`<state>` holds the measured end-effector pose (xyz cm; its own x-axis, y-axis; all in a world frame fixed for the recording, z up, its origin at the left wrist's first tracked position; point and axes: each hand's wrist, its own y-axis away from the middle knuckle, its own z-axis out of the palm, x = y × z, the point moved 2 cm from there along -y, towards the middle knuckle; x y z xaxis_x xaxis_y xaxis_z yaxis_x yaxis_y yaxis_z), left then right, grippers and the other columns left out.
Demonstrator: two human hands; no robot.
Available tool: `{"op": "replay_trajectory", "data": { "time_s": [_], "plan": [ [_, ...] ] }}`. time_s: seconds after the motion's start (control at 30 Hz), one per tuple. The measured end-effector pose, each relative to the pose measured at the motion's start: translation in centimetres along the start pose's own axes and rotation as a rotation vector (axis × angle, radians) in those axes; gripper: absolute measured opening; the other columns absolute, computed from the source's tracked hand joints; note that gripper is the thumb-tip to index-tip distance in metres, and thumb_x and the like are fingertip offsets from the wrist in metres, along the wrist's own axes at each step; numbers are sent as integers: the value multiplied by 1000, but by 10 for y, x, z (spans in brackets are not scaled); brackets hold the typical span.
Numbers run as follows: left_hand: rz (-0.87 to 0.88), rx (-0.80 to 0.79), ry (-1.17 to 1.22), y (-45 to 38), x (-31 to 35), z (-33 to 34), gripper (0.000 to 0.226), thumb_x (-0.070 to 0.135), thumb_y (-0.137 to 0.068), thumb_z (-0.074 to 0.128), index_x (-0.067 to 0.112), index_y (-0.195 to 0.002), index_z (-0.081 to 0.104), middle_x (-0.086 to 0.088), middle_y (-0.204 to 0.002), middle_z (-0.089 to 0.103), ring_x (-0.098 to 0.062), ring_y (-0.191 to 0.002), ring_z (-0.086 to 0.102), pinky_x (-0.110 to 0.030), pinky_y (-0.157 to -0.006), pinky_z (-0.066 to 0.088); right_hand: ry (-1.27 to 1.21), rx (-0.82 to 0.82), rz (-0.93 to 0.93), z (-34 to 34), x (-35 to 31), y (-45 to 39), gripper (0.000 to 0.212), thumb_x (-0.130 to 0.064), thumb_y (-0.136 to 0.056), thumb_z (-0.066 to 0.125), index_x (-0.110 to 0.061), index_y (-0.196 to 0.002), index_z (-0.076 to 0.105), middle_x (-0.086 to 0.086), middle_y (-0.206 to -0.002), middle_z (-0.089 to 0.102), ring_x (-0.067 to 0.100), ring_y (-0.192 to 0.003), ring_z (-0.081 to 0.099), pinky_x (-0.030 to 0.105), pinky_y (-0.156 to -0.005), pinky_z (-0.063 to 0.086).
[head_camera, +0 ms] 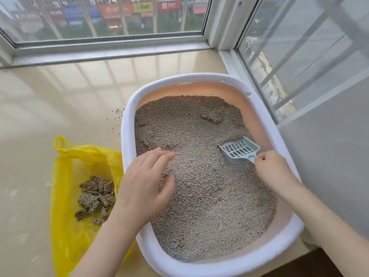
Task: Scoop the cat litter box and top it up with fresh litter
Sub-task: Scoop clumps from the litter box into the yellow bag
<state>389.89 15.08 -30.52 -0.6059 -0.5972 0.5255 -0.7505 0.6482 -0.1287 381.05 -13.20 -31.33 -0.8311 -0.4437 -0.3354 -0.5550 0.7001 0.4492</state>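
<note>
Litter (pixel 201 176) lies under left hand (pixel 143 182); right hand (pixel 273 168) grips scoop (pixel 239 149).

Scoop (pixel 239 151) blocks box's (pixel 127 148) right; centre litter (pixel 209 186) open.

under my left hand (pixel 143 182) the litter (pixel 209 186) looks coarse, matt and grainy. my right hand (pixel 269 166) grips a smooth pale-blue plastic scoop (pixel 238 149). left of my left hand, thin glossy yellow plastic bag (pixel 65 206) on shiny tile (pixel 50 108).
</note>
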Motion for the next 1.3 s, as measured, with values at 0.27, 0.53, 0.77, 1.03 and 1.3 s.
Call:
{"op": "replay_trajectory", "data": {
  "time_s": [0.27,0.53,0.77,1.03,1.3],
  "plan": [
    [-38,-97,-84,-1,0,0,40,37,-83,50,22,-118,63,9,-119,61,-13,-119,53,-27,-102,34,-280,-94,-159,34,-79,-64,26,-15,-98,45,-7,-92,68,5,-63,54,15,-46,36,26,-44,28],
    [-49,-67,-55,-2,-1,2,32,36,-82,51,23,-107,67,13,-112,61,-11,-110,57,-23,-95,36,-712,-71,-84,97,-102,-61,31,-24,-100,44,-11,-77,61,-2,-55,43,13,-47,32,33,-49,24],
    [-52,-32,-69,-1,-1,0,30,35,-83,49,22,-103,66,10,-108,62,-12,-105,57,-23,-93,35,-695,-76,-203,89,-94,-33,31,-24,-99,48,-7,-77,63,-3,-52,44,10,-43,33,23,-42,25],
    [-47,-10,-62,1,-1,0,26,32,-84,49,20,-100,67,7,-103,63,-12,-102,56,-22,-89,35,-599,-179,-227,75,-68,24,30,-23,-97,52,-8,-77,68,-8,-47,45,7,-40,31,16,-37,23],
    [-47,-16,-49,4,-1,-1,26,31,-84,48,19,-95,68,7,-98,65,-14,-95,59,-23,-84,36,-608,-133,-239,63,-52,67,30,-24,-98,51,-9,-77,67,-7,-50,47,7,-41,33,17,-38,24]
  ]
}}
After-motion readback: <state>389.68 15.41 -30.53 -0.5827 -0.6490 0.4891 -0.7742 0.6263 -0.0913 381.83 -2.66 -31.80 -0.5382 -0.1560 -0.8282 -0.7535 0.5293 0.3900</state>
